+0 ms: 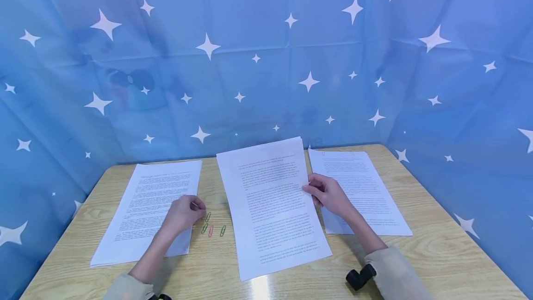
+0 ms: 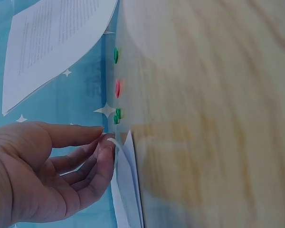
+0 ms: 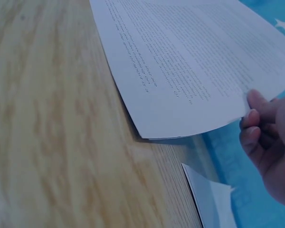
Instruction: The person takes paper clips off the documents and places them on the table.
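Observation:
My right hand (image 1: 329, 196) pinches the right edge of a printed paper stack (image 1: 275, 212), thumb on the front and fingers behind. The stack is held up in the middle, its lower edge close to the table in the right wrist view. On the left lies another printed paper stack (image 1: 145, 207). At its right edge is my left hand (image 1: 183, 214), fingers curled with thumb and index close together. In the left wrist view a lifted paper edge (image 2: 121, 152) meets those fingertips, which seem to pinch it. Green paper clips (image 1: 222, 230) and a pink paper clip (image 1: 210, 231) lie just right of this hand.
A third printed stack (image 1: 354, 193) lies at the right, with clips (image 1: 352, 153) on its top edge, partly behind my right hand. All rest on a wooden table (image 1: 449, 253). A blue curtain with white stars (image 1: 258, 59) hangs behind the table.

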{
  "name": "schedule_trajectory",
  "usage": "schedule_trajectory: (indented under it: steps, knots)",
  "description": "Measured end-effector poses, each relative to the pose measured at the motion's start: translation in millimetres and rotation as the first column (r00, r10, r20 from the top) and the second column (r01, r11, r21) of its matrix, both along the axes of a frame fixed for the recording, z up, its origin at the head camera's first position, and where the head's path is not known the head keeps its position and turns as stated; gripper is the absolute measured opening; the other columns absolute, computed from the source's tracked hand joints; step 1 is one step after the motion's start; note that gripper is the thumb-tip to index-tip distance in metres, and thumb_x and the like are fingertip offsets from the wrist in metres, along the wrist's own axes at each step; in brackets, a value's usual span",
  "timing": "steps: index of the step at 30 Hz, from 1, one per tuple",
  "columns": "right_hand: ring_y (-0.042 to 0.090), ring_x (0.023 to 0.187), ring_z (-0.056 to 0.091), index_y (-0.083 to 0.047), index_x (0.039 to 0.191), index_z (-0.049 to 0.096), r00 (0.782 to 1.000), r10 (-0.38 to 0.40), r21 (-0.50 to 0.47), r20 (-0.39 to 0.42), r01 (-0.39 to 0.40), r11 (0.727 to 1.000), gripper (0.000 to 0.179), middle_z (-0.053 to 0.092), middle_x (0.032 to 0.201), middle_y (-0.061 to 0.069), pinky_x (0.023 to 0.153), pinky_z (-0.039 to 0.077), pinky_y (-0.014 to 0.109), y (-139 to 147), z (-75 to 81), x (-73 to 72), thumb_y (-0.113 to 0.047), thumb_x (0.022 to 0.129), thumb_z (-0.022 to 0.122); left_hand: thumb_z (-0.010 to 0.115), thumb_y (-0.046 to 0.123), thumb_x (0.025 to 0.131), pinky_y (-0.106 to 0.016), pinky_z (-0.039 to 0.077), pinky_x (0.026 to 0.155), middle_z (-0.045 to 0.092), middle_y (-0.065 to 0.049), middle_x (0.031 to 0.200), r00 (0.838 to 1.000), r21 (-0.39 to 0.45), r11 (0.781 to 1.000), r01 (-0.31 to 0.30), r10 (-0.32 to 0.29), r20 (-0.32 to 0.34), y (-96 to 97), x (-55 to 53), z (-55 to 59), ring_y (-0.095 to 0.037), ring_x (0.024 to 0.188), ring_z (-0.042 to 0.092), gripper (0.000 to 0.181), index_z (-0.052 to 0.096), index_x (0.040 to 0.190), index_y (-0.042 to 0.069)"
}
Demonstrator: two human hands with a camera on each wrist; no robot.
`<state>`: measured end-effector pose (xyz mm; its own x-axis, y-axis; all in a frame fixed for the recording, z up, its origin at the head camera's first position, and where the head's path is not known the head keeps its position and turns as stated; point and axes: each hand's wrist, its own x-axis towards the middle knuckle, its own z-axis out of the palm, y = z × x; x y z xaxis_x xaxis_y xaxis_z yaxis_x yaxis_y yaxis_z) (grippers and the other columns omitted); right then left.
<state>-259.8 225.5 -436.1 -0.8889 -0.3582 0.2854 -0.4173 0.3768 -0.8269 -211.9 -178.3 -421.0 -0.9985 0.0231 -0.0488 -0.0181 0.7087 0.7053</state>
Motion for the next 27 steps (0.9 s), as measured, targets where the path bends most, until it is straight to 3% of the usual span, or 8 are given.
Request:
schedule_trajectory:
  steps: [5, 11, 18, 22, 27]
  knots:
    - [0.033, 0.046, 0.046, -0.008, 0.093, 0.061, 1.0, 0.005, -0.008, -0.006, -0.005, 1.0, 0.011, 0.051, 0.057, 0.008, 0.042, 0.037, 0.026, 0.3, -0.5, 0.2, -0.015, 0.101, 0.063, 0.068, 0.004, 0.089, -0.031, 0.047, 0.063, 0.065, -0.005, 0.082, 0.999, 0.032, 0.999, 0.015, -0.013, -0.045, -1.8, 0.5, 1.5, -0.018, 0.074, 0.059, 0.006, 0.07, 0.095, 0.001]
    - [0.035, 0.047, 0.046, -0.01, 0.091, 0.061, 1.0, 0.004, -0.013, 0.004, -0.004, 1.0, 0.012, 0.051, 0.057, 0.01, 0.043, 0.038, 0.027, 0.6, 0.0, 0.6, -0.016, 0.102, 0.063, 0.069, 0.008, 0.094, -0.033, 0.053, 0.071, 0.07, -0.004, 0.09, 0.991, 0.091, 0.993, 0.074, -0.063, -0.116, 5.6, 4.8, 9.5, -0.019, 0.085, 0.066, 0.016, 0.071, 0.107, -0.002]
    - [0.034, 0.047, 0.046, -0.007, 0.093, 0.06, 1.0, -0.001, -0.024, 0.004, 0.001, 1.0, 0.012, 0.051, 0.057, 0.009, 0.043, 0.039, 0.027, 0.3, 0.1, 0.8, -0.015, 0.101, 0.063, 0.066, 0.015, 0.099, -0.038, 0.056, 0.078, 0.071, -0.008, 0.103, 0.989, 0.168, 0.98, 0.108, -0.089, -0.118, 26.3, 12.4, 21.0, -0.025, 0.093, 0.068, 0.033, 0.065, 0.125, -0.005]
    - [0.036, 0.047, 0.046, -0.003, 0.096, 0.06, 1.0, -0.008, -0.038, 0.008, 0.008, 0.999, 0.009, 0.052, 0.058, 0.013, 0.044, 0.04, 0.027, -0.2, 1.1, 1.3, -0.01, 0.101, 0.062, 0.067, 0.015, 0.099, -0.039, 0.057, 0.08, 0.072, -0.01, 0.104, 0.988, 0.221, 0.969, 0.112, -0.086, -0.125, 38.6, 12.6, 24.7, -0.029, 0.093, 0.07, 0.033, 0.065, 0.124, -0.006]
    - [0.041, 0.049, 0.047, 0.002, 0.101, 0.061, 1.0, -0.011, -0.057, 0.018, 0.012, 0.998, 0.008, 0.053, 0.06, 0.02, 0.044, 0.04, 0.029, -0.3, 3.0, 1.1, -0.006, 0.102, 0.06, 0.07, 0.013, 0.096, -0.038, 0.058, 0.078, 0.072, -0.008, 0.094, 0.99, 0.265, 0.96, 0.093, -0.06, -0.129, 49.3, 9.6, 25.5, -0.03, 0.087, 0.071, 0.021, 0.071, 0.111, -0.002]
